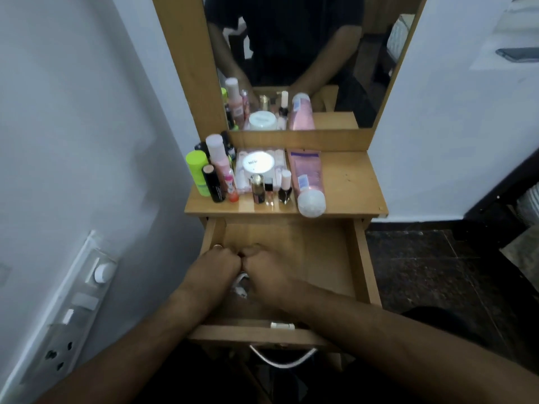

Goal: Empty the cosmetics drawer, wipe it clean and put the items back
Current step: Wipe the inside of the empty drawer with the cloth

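Wiping step in hand, by the look of it: drawer [326,258] pulled open below the desk [350,182], its floor bare apart from the two hands and whatever lies between them. Left hand [217,265] curled into a loose fist at the drawer's left side, knuckles touching those of the right hand [264,268], likewise closed; something white [240,284] bunched under and between them, probably a cloth or tissue, though too hidden and blurred to name with certainty, and impossible to say which hand has the firmer hold. Cosmetics already out, standing in a cluster on the desk just behind the drawer: a lime-green bottle [198,173] at the far left, a black tube [214,185] beside it, a pink pump bottle [218,156] behind, a white round jar [258,164] in the middle, small nail-polish bottles [284,186] in front of the jar, a pink tube [307,179] lying to the right with its white cap toward the drawer. Next move, as a judgement: spread the white thing flat, sweep across the drawer floor and into the corners, then lift items back from the desk. Writing: small dark lettering on the jar lid, not legible; labels on the tube and bottles too blurred to read; no brand to be made out
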